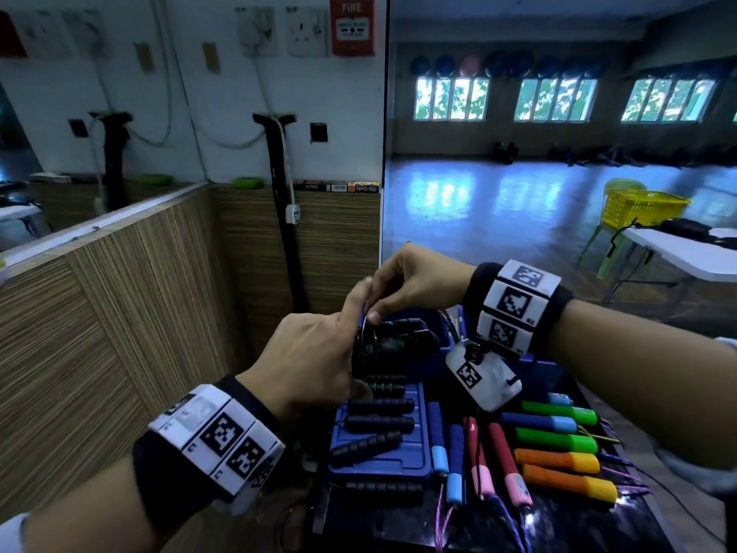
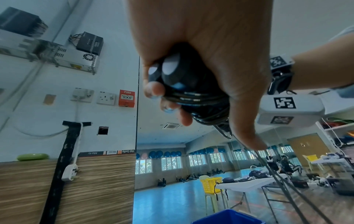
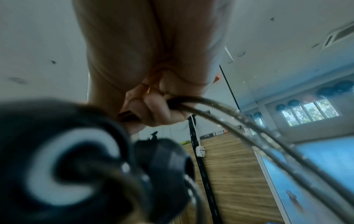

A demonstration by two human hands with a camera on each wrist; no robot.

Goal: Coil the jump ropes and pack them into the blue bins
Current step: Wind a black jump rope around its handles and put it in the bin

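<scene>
My left hand (image 1: 307,353) is wrapped around a black jump rope (image 1: 393,343), fingers curled over both handles and the coiled cord; the left wrist view shows what the head view hides, the rounded handle ends (image 2: 170,66) poking out between palm and fingertips (image 2: 154,91), with several turns of cord stacked under them. Just above, my right hand (image 1: 414,283) pinches a strand of that cord (image 3: 220,109) between thumb and fingertips, and only the right wrist view shows two strands running out from the pinch. Directly below my fingers lies a blue bin lid (image 1: 383,433) with more black ribbed handles (image 1: 379,425) lying across it. To the right of it, coloured jump ropes (image 1: 554,441) lie in rows: blue, red-pink, green, orange. Just beyond my left fingers sits a blue bin (image 1: 442,345). Farther right stand a white table (image 1: 686,257) and a yellow basket (image 1: 642,209).
</scene>
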